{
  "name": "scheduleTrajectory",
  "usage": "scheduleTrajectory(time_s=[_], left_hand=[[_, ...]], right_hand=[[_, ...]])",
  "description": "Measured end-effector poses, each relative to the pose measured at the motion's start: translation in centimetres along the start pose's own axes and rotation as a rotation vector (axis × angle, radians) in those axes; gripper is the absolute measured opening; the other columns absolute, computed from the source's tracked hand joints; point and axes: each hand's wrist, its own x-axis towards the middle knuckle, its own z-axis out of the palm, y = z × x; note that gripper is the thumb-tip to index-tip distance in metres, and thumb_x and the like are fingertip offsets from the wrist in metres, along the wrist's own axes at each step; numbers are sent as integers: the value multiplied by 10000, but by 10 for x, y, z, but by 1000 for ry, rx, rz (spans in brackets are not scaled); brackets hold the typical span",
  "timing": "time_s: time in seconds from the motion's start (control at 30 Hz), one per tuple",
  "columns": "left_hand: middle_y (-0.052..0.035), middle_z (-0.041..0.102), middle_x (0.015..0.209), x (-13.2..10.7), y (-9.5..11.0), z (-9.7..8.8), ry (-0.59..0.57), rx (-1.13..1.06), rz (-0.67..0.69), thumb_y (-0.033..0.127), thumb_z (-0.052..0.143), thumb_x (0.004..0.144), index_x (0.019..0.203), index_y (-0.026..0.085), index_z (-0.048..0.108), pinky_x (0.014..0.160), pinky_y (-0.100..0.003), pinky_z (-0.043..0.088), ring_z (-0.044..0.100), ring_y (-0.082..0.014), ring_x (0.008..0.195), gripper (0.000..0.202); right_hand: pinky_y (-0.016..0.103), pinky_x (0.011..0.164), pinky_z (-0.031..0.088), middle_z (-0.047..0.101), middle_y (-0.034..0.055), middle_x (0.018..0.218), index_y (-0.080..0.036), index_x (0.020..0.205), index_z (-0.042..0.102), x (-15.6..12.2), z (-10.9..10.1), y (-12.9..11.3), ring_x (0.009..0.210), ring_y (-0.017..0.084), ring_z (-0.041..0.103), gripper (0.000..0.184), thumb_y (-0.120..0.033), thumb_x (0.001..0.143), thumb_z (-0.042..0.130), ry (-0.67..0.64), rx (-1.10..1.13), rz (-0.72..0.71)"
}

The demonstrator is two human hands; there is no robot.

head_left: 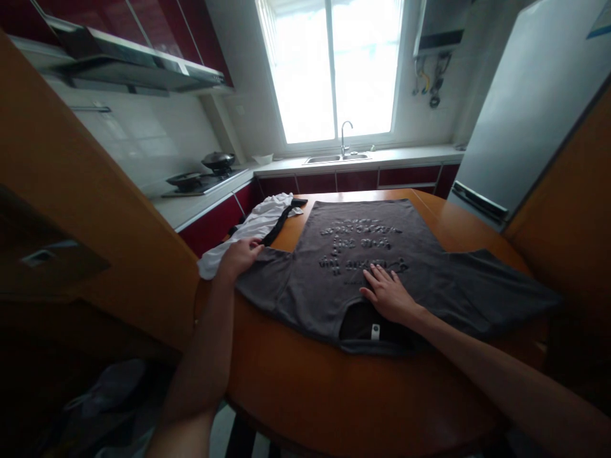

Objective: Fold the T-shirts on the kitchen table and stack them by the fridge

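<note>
Dark gray T-shirt [310,305] spread out on a wooden table [372,407] in a kitchen

Head view: the T-shirt covers the middle of the table, its neckline toward the near edge and its hem toward the far edge. One sleeve points to the table's left edge, the other stretches to the right edge. Raised-looking lettering [363,245] runs across the chest, upside down from here; a small white neck label [375,332] shows inside the collar.

The left hand [241,257] is at the upper edge of the left-hand sleeve, fingers bent; whether they pinch the cloth cannot be told. The right hand [389,296] rests palm down just above the collar, fingers extended and slightly spread, grasping nothing.

Along the table's far left edge, near the left hand, lies a rumpled white garment [260,219] with a black strip [279,226] beside it. Beyond the far edge are a sink [324,159] and a bright window [305,70]; a refrigerator [529,108] stands past the far right.
</note>
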Motion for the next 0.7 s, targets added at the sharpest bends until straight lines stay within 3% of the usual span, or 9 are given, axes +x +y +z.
scheduleTrajectory(time_s=[0.1,0.2,0.37,0.53,0.7], left_hand=[[-84,770,1023,4,-44,-9,-25,124,-213,407,655,844,1036,187,728,758,-264,501,701,-268,987,301],[-68,765,919,4,-68,-9,-91,204,-267,429,705,785,872,200,712,704,-252,484,700,-259,933,246],[-19,709,777,4,-75,-2,-241,183,-269,443,726,747,691,220,629,663,-236,464,684,-225,841,250],[-25,649,720,4,-79,4,-334,184,-324,425,807,671,656,219,596,687,-268,470,671,-255,854,295],[-21,632,700,6,-79,4,-366,188,-347,372,811,683,657,212,605,675,-265,470,667,-244,820,262]], right_hand=[[574,1207,180,259,150,1654,-154,1571,367,2,3,2,1541,300,188,656,-521,1032,289,-5,-5,10],[571,1205,188,269,142,1653,-174,1570,372,4,7,6,1541,296,190,651,-525,1029,286,1,-10,4],[566,1207,194,266,134,1655,-185,1570,374,5,10,8,1541,295,192,644,-524,1030,289,6,-27,3],[566,1206,201,257,132,1658,-184,1574,366,3,6,6,1539,298,199,645,-527,1034,286,-8,-35,15],[562,1209,195,252,129,1660,-183,1577,362,3,5,5,1539,300,198,648,-530,1036,282,-22,-47,18]])
